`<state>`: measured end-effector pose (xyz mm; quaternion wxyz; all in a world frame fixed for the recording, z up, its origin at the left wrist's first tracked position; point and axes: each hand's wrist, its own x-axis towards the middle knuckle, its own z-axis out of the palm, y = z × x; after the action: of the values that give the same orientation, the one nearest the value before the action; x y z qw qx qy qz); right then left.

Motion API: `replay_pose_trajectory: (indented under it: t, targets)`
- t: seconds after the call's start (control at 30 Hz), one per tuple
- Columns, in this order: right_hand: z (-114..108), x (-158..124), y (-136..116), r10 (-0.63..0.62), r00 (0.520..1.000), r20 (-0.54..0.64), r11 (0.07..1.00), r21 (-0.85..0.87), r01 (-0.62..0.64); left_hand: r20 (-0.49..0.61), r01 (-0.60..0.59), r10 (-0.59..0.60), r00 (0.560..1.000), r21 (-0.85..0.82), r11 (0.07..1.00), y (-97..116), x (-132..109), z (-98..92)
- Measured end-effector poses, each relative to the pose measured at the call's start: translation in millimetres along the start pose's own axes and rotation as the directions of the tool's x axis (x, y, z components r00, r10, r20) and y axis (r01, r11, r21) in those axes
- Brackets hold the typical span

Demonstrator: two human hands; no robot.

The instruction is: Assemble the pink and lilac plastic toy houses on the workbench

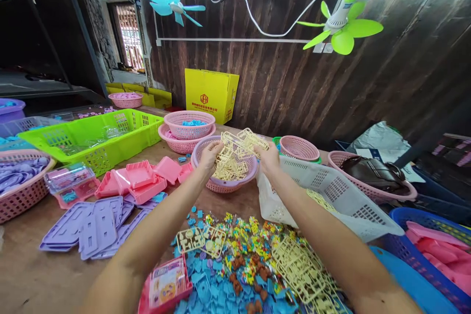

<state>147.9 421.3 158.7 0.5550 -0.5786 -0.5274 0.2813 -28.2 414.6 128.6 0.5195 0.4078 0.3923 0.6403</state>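
Stretched out ahead, my left hand (209, 157) and my right hand (270, 156) are both closed on cream plastic sprue frames (235, 144), which span the gap between them. The frames are thin, with small moulded parts in them. Below, a lilac basket (224, 187) holds more cream sprues. Nearer to me on the table lie a flat cream sprue (201, 242), a stack of cream sprues (300, 269), a pile of blue plastic pieces (208, 287) and many small bagged multicoloured bits (250, 235).
Left are purple panels (97, 225), pink trays (138, 176) and a green crate (91, 130). Stacked pink baskets (189, 125) stand behind. A white crate (353, 201) is close to my right forearm, with a blue basket (415, 255) beyond. A pink boxed set (167, 282) lies in front.
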Motion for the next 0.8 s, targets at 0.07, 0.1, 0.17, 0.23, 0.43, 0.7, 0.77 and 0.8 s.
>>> replay_pose_trajectory:
  t: [0.07, 0.1, 0.17, 0.23, 0.43, 0.7, 0.77, 0.8]
  targets:
    - [-26, -25, -7, -0.004, 1.0, 0.016, 0.996, 0.089, 0.003, 0.033, 0.077, -0.075, 0.997, -0.061, 0.995, -1, -39, -2.4]
    - [-40, -40, -8, -0.007, 1.0, 0.029, 0.991, 0.134, 0.003, 0.051, 0.127, -0.123, 0.991, -0.081, 0.989, -4, -61, -4.8]
    - [-68, -72, -8, 0.004, 0.995, 0.097, 0.966, 0.257, -0.029, 0.086, 0.243, -0.234, 0.968, -0.102, 0.965, -14, -106, -9.9]
    - [-90, -106, -1, 0.065, 0.972, 0.227, 0.914, 0.376, -0.149, 0.115, 0.361, -0.349, 0.93, -0.1, 0.927, -29, -147, -12.9]
    - [-110, -183, 43, 0.369, 0.777, 0.511, 0.799, 0.253, -0.546, 0.103, 0.542, -0.538, 0.837, -0.018, 0.84, -81, -207, -6.9]
    - [-108, -216, 71, 0.405, 0.804, 0.435, 0.855, 0.133, -0.502, 0.07, 0.494, -0.544, 0.836, 0.334, 0.802, -96, -209, -21.3]
    - [-108, -217, 69, 0.382, 0.827, 0.413, 0.886, 0.093, -0.455, 0.093, 0.425, -0.505, 0.858, 0.421, 0.801, -94, -212, -23.2]
    - [-108, -217, 68, 0.37, 0.836, 0.405, 0.9, 0.065, -0.43, 0.114, 0.383, -0.482, 0.869, 0.461, 0.8, -93, -213, -23.4]
